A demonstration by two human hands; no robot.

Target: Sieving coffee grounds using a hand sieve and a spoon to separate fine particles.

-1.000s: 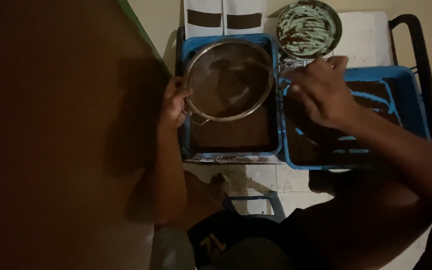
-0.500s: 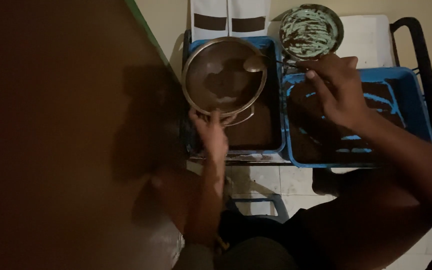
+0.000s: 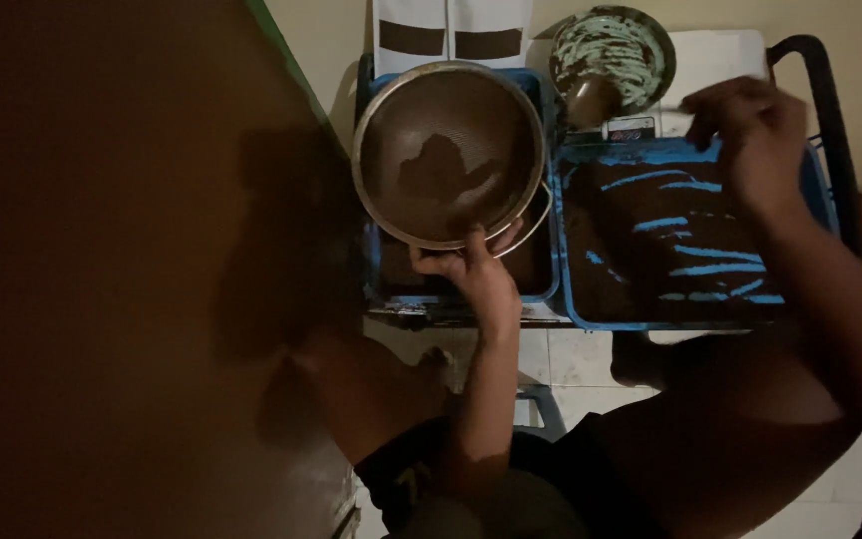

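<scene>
A round metal sieve [image 3: 448,152] is held over the left blue tub [image 3: 546,262], which serves here as the landmark. The sieve is gripped at its near rim by the left hand [image 3: 473,271], fingers closed around the edge and the wire handle; a patch of dark brown material is seen on the mesh, with more of it in the tub beneath. To the right of that tub, touching it, a second blue tub [image 3: 566,289] is smeared with the same brown material in streaks. The right hand [image 3: 756,140] is raised over the far rim of this second tub; whether anything is held in it cannot be told, as the fingers are blurred and curled. Beyond the landmark tub, to the right, a smeared round bowl [image 3: 613,52] is set, and a white block [image 3: 718,60] lies beside it.

For the sifting to go well, the sieve would best be kept level and centred over its tub, so that whatever falls through is caught inside the walls. The grip at one edge looks light; support from the other hand would likely steady it.
</scene>
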